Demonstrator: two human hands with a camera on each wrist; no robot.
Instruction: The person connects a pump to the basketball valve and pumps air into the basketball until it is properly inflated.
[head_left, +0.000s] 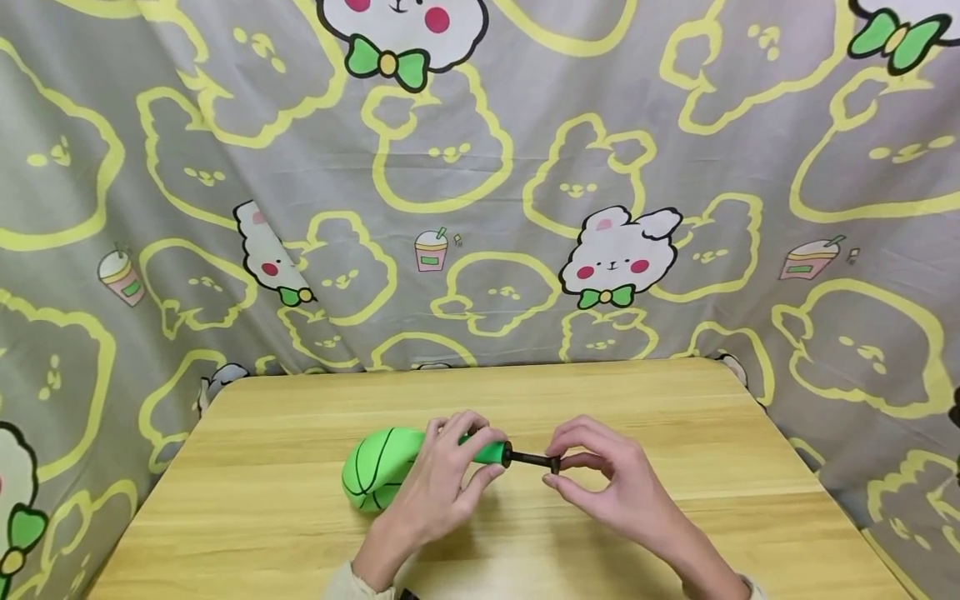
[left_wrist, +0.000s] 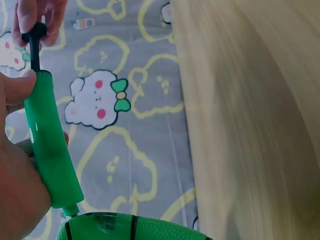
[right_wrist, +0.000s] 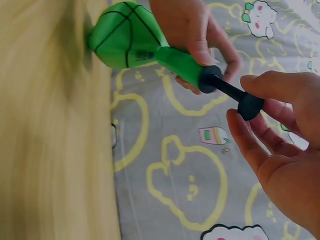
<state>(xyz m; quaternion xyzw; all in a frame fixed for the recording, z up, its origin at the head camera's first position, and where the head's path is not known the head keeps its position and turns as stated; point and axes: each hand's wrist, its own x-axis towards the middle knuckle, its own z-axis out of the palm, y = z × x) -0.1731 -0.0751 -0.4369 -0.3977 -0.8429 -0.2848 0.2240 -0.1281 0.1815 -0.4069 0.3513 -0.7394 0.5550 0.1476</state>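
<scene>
A green hand pump [left_wrist: 52, 140] with a black plunger rod is joined at its nozzle end to a green ball [head_left: 378, 468] with black lines. The ball looks soft and partly dented, and it sits on the table. My left hand [head_left: 447, 475] grips the pump's barrel, thumb along its side. With fingers and thumb, my right hand [head_left: 611, 475] pinches the black handle [right_wrist: 250, 106] at the rod's end. A short length of rod shows between handle and barrel. Where nozzle meets ball, the head view is blocked by my left hand.
Under the hands is a wood-grain table [head_left: 300, 550]. Behind it and at both sides hangs a grey curtain [head_left: 480, 317] printed with yellow outlines and white rabbits. A small dark object [head_left: 408, 594] shows at the bottom edge near my left wrist.
</scene>
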